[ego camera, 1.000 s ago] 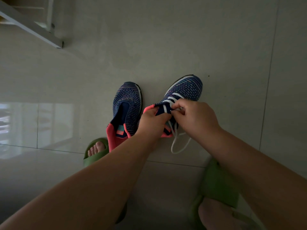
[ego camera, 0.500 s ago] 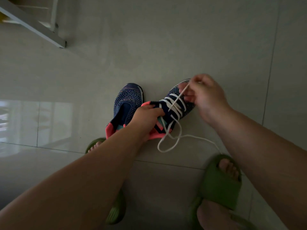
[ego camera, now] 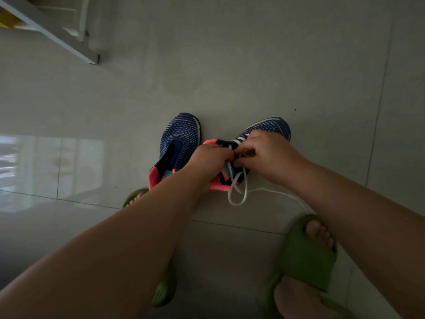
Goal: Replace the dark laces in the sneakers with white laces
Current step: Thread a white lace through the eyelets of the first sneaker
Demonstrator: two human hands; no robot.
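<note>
Both hands curled: left hand [ego camera: 210,161] gripping right sneaker [ego camera: 264,134], right hand [ego camera: 269,153] pinching white lace [ego camera: 239,189]

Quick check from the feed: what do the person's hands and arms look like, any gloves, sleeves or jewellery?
Both arms are bare as far as the head view shows, no sleeves. The left hand and right hand wear no gloves; no rings, watch or bracelet show at either wrist. Lighting is dim, so fine marks cannot be told.
</note>
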